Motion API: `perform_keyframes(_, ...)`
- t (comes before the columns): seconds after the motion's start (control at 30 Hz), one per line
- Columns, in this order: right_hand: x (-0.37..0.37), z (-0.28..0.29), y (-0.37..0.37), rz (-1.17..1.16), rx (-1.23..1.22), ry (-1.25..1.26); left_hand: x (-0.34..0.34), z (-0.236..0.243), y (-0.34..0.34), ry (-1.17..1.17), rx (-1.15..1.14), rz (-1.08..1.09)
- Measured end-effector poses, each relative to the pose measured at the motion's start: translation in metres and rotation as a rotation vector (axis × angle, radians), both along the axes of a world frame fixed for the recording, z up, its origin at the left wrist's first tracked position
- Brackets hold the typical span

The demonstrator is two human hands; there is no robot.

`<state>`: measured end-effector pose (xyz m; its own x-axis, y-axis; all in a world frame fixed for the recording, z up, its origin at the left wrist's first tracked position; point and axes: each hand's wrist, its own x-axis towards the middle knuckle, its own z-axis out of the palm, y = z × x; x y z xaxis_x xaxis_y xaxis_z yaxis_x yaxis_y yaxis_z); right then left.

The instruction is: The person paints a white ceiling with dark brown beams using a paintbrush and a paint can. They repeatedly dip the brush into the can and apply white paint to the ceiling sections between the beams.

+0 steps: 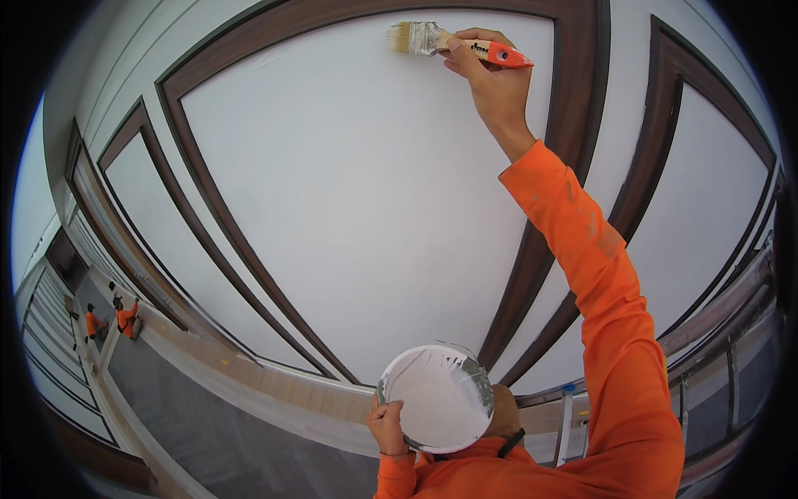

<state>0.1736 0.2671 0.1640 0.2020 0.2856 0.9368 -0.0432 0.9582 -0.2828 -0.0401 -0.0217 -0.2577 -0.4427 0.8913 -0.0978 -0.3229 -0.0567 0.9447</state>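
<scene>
My right hand is raised high and closed round the handle of a paintbrush. The brush has pale bristles, a paint-smeared metal band and a wooden handle with a red end. Its bristles point left, against or close to the white wall panel near its upper edge; whether they touch I cannot tell. Low in front of me, my left hand grips the rim of a round bucket. White paint fills the bucket's inside, and grey-green smears mark its rim.
Dark brown moulding frames the panel, with more framed panels to both sides. A metal ladder stands at the lower right, beside rails. Far left, two people in orange tops are low by the wall, above a grey floor.
</scene>
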Motion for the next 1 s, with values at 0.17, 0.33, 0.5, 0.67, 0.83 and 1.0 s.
perform_keyframes(0.17,0.004,0.002,0.002,0.051,0.005,0.041,0.003,-0.011,-0.004,-0.026,-0.012,0.047)
perform_keyframes(0.33,0.016,0.003,0.003,0.014,0.003,0.046,0.014,0.004,0.002,-0.011,0.006,0.088)
perform_keyframes(0.5,0.036,0.008,0.004,-0.082,0.061,0.006,0.006,0.0,0.004,0.016,0.026,0.045)
perform_keyframes(0.67,0.061,0.006,-0.01,-0.146,0.009,0.11,-0.001,-0.005,0.008,-0.023,0.001,-0.026)
perform_keyframes(0.83,0.06,0.001,-0.041,-0.217,-0.018,0.14,-0.004,-0.013,0.014,-0.035,-0.003,-0.043)
perform_keyframes(1.0,0.03,-0.003,-0.044,-0.212,0.044,0.03,-0.002,-0.003,0.015,-0.047,0.003,-0.059)
